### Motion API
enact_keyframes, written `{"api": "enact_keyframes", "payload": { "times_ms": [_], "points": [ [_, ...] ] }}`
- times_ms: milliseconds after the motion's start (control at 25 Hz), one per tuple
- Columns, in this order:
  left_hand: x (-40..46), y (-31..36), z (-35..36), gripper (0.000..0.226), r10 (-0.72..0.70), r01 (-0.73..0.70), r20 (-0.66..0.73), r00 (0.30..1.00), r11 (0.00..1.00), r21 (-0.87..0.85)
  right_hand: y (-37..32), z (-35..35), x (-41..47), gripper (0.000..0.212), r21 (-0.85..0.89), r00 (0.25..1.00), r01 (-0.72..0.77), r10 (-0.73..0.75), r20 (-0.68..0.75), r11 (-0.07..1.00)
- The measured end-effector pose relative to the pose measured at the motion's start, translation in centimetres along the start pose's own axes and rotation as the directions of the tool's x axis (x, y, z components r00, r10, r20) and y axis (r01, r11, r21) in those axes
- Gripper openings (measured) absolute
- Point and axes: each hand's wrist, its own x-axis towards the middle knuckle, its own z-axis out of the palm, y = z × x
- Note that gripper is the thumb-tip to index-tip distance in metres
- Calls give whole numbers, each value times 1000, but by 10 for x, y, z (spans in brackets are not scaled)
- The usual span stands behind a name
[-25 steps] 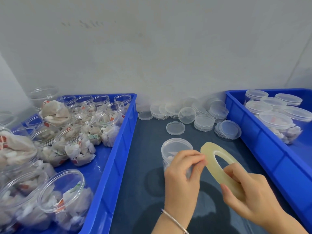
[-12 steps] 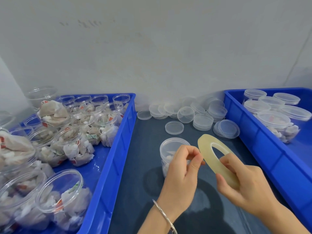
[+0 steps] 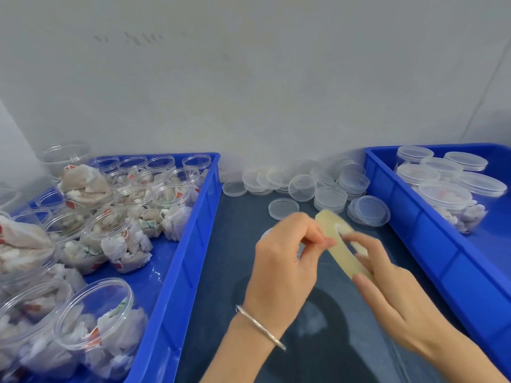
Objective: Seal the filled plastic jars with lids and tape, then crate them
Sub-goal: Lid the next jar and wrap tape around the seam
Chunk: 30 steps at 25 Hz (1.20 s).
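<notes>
My right hand (image 3: 392, 288) grips a thin yellowish roll of clear tape (image 3: 338, 244), a finger through its hole. My left hand (image 3: 284, 261) pinches at the roll's near edge with thumb and forefinger; a silver bangle sits on that wrist. A lidded clear jar (image 3: 266, 234) stands on the dark table behind my left hand, mostly hidden by it. Left blue crate (image 3: 179, 272) holds several open jars filled with white paper-wrapped pieces. Right blue crate (image 3: 442, 258) holds several lidded jars (image 3: 445, 194).
Several loose clear lids (image 3: 329, 186) lie in stacks along the wall between the crates, one lid (image 3: 283, 208) lying alone nearer me. An empty open jar (image 3: 66, 153) stands behind the left crate. A grey wall rises right behind everything.
Both hands with the tape roll drifted up and over the jar, which is now mostly hidden. My left fingers went from the jar's lid to pinching the roll's edge.
</notes>
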Motion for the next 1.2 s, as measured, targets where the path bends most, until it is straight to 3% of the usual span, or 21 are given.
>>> {"api": "enact_keyframes", "payload": {
  "times_ms": [40,120,200,280,400,480,760,1200],
  "points": [
    [5,0,-6,17,53,-52,-31,998,999,15,1,-5,4,51,-58,1000,-15,13,-26,998],
    [7,-6,-18,17,21,-23,-93,995,1000,-14,1,-14,10,62,-231,990,-86,58,-127,969],
    [-6,-18,-27,22,-172,161,-112,979,981,-104,-2,-18,11,59,-431,988,-110,51,-147,896],
    [-31,-32,-28,29,-438,408,-97,894,883,-233,0,-7,9,53,-602,999,-14,-11,-38,799],
    [-60,-55,-22,26,-606,558,-155,780,786,-265,5,11,5,50,-663,998,49,-13,60,747],
    [-66,-64,-20,22,-630,575,-212,747,773,-268,6,18,8,50,-673,998,37,3,58,739],
    [-67,-80,-12,26,-624,551,-241,743,775,-308,13,22,18,45,-700,997,60,-73,11,712],
    [-65,-95,-5,24,-642,543,-244,727,755,-368,12,23,26,46,-659,999,49,-49,19,750]
  ]
}}
